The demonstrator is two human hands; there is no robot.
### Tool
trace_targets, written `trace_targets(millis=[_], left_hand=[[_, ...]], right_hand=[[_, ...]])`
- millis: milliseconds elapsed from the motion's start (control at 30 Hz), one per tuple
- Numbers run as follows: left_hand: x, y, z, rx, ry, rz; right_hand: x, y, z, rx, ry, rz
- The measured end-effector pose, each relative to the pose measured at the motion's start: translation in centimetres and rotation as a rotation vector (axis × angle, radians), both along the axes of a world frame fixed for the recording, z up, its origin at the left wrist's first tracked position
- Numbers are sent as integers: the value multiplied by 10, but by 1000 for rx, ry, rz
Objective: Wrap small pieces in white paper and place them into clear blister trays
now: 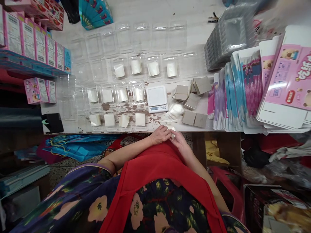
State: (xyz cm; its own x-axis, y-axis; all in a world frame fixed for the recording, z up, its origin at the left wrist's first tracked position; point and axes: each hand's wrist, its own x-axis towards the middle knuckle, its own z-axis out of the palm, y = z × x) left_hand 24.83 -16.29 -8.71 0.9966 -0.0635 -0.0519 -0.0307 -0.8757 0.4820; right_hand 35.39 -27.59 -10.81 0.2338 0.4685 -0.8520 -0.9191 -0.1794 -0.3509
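At the table's front edge, my left hand [160,134] and my right hand [179,140] meet with curled fingers around a small white packet [173,129]. My fingers partly cover it, so its exact kind is hard to make out. Just beyond lies a crumpled heap of thin white film [176,110]. Beside that stands a white digital scale [156,95] with a small display and a bare pan. To its left, clear plastic trays [122,105] are laid out in rows, and several hold a white square packet [140,119].
Grey square cards [191,117] lie in stacks right of the scale. Flat printed cartons [279,81] and a stack of clear trays [230,35] fill the right side. Pink boxes [29,37] stand at the left, with a blue fan-like stack [96,14] behind.
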Motion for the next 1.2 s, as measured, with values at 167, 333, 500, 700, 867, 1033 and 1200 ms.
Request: trace_targets(millis=[167,333,500,700,867,1033,1200], left_hand=[[-12,6,12,-335,-72,588],[0,13,9,-1011,301,979],[12,11,15,-1190,401,883],[10,22,20,-1187,379,879],[10,29,8,-1002,335,737],[12,25,1,-1163,314,848],[13,22,11,-1323,268,913]], right_hand=[[1,-2,16,18,-54,-16],[2,5,27,11,-141,19],[0,11,34,60,-187,126],[3,16,36,59,-232,169],[4,19,39,68,-340,304],[14,13,37,45,-396,405],[20,11,32,60,-465,411]])
